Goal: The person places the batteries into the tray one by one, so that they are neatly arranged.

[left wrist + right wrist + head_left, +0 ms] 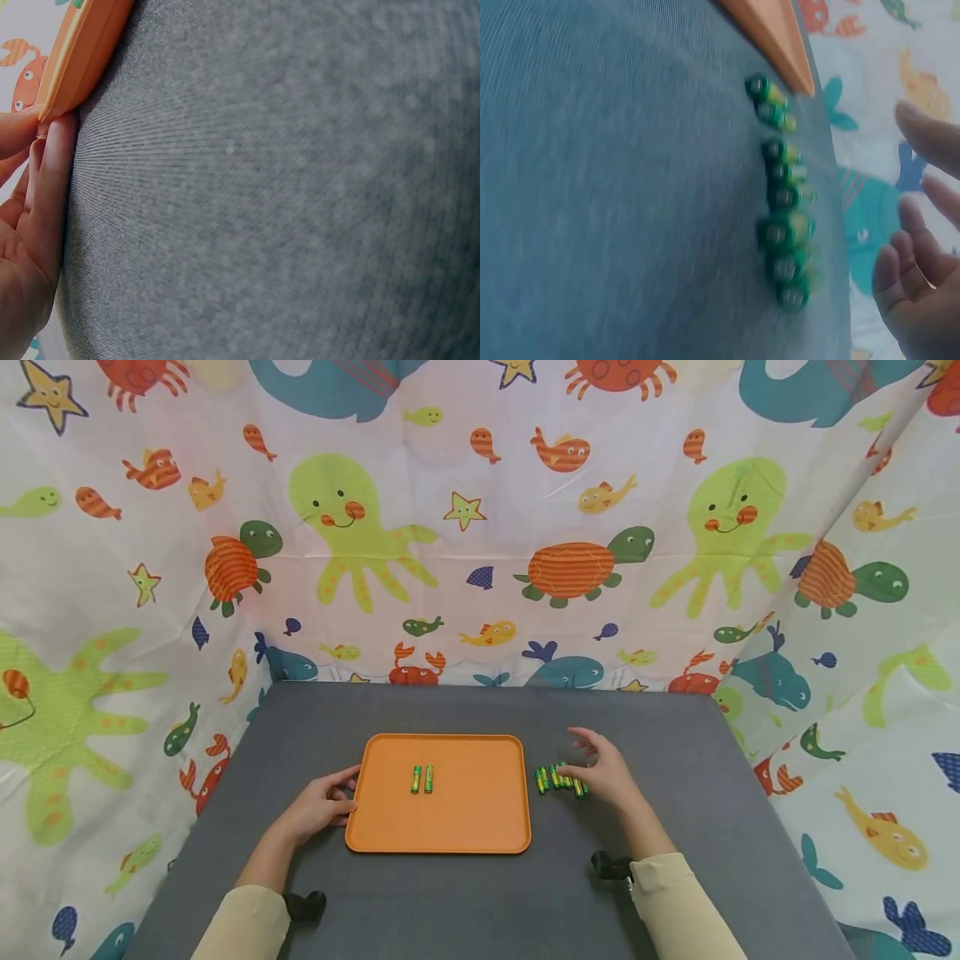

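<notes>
An orange tray [465, 822] lies on the table, with two green-and-yellow batteries [429, 780] side by side on it, left of its middle. At the tray's left edge my left hand [313, 810] pinches the rim between thumb and fingers, as the left wrist view also shows. Right of the tray stretches a row of several more such batteries [542, 782]. Over the right end of that row hovers my right hand [609, 774], its fingers spread, loosely bent and holding nothing. From the right wrist view, the batteries [783, 197] lie apart from the fingers.
A grey cloth-covered table [450, 902] bears everything. Behind it and at both sides hangs a white curtain [450, 543] printed with sea animals. Dark wrist-worn devices [306, 907] sit at both cuffs.
</notes>
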Action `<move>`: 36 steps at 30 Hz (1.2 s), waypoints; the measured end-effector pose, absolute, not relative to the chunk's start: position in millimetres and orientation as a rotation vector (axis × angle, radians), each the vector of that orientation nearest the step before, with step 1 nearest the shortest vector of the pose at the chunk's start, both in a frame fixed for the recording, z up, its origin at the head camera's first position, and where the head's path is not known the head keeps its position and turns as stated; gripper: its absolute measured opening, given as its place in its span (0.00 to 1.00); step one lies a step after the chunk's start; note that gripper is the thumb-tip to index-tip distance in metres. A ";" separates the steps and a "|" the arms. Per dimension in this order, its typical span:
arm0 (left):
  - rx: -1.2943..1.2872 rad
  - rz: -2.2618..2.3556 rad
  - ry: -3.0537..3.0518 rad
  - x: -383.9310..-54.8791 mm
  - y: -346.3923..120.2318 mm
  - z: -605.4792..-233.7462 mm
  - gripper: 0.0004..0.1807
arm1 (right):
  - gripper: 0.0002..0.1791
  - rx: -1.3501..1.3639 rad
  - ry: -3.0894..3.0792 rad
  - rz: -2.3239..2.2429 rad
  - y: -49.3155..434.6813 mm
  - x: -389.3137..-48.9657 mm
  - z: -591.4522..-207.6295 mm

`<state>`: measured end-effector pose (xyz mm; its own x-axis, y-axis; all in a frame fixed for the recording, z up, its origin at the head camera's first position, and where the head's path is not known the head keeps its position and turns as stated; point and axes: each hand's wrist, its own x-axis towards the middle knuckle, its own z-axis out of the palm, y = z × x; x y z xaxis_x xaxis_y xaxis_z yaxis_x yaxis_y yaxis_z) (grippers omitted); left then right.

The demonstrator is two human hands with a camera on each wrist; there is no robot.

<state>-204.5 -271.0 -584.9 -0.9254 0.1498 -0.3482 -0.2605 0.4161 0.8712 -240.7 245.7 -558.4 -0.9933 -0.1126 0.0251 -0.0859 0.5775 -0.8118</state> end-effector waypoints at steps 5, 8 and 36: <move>-0.095 1.510 2.299 -204.4 -273.2 -586.3 0.39 | 0.45 -0.205 2.727 -1.413 261.8 -236.6 -564.1; -0.106 1.508 2.298 -205.3 -274.5 -587.0 0.39 | 0.47 -0.204 2.708 -1.395 269.4 -235.5 -567.6; -0.105 1.514 2.304 -206.2 -271.0 -588.1 0.39 | 0.34 -0.101 2.762 -1.094 295.1 -234.8 -592.1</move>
<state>-206.2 -271.0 -588.1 -0.9248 0.1438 -0.3522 -0.2661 0.4168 0.8692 -234.8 295.1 -592.1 -0.9834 -0.1245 -0.1316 -0.0005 0.7285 -0.6850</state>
